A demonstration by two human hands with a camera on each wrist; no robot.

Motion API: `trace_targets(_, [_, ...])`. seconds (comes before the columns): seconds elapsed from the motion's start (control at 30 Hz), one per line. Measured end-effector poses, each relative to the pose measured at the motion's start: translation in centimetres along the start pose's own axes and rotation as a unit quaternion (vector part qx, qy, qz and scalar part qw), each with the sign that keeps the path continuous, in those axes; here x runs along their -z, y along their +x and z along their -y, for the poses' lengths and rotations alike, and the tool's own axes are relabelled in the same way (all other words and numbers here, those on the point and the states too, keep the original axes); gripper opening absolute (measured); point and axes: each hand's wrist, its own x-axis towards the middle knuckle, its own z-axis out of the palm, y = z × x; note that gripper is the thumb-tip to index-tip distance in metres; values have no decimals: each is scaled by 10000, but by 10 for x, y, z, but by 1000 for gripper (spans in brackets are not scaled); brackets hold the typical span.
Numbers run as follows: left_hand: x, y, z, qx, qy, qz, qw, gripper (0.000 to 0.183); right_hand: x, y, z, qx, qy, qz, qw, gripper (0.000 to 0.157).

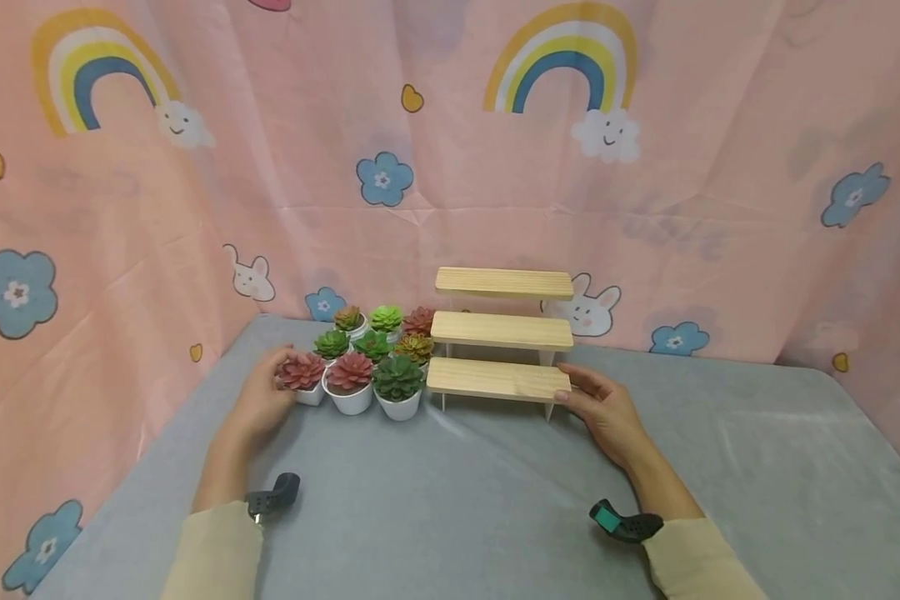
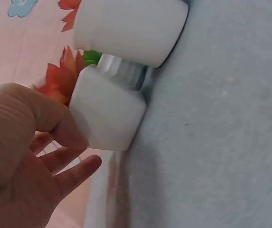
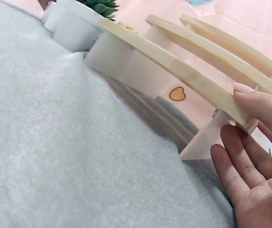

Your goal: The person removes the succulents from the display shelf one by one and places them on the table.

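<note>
My left hand [image 1: 265, 398] is at the front-left potted succulent [image 1: 302, 372], a reddish rosette in a squarish white pot. In the left wrist view the thumb lies against the white pot [image 2: 108, 111] with a finger partly hidden behind it; two other fingers stand away from it. At the other side, my right hand [image 1: 603, 414] grips the right end of the lowest board of a three-tier wooden stand [image 1: 498, 379]. The right wrist view has its thumb on top of the board [image 3: 188, 76] and fingertips beneath, near a pale leg [image 3: 204, 137].
More potted succulents crowd left of the stand, among them a red one [image 1: 349, 372] and a dark green one [image 1: 397, 380]. Grey cloth covers the table [image 1: 435, 500]. A pink patterned curtain [image 1: 450, 150] hangs behind and at the left.
</note>
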Motion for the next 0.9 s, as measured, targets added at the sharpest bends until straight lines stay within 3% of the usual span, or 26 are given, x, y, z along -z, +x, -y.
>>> trace_targets(0.2, [6, 1, -13, -160, 187, -20, 9997, 48, 0, 0, 2, 43, 43, -39, 10000, 63])
trace_targets(0.37, [6, 1, -30, -179, 357, -306, 9987, 41, -2, -1, 0, -2, -16, -100, 9999, 61])
trace_targets(0.57, [-1, -3, -55, -361, 459, -669, 9960, 31, -8, 4, -1, -1, -481, -82, 9988, 62])
trace_targets(0.67, [-7, -6, -66, -496, 610, -539, 9954, 28, -12, 5, -1, -10, -698, -77, 9975, 62])
trace_targets(0.9, [-23, -5, -88, -610, 790, 163, 9949, 29, -18, 3, 4, 124, -1273, 112, 9917, 65])
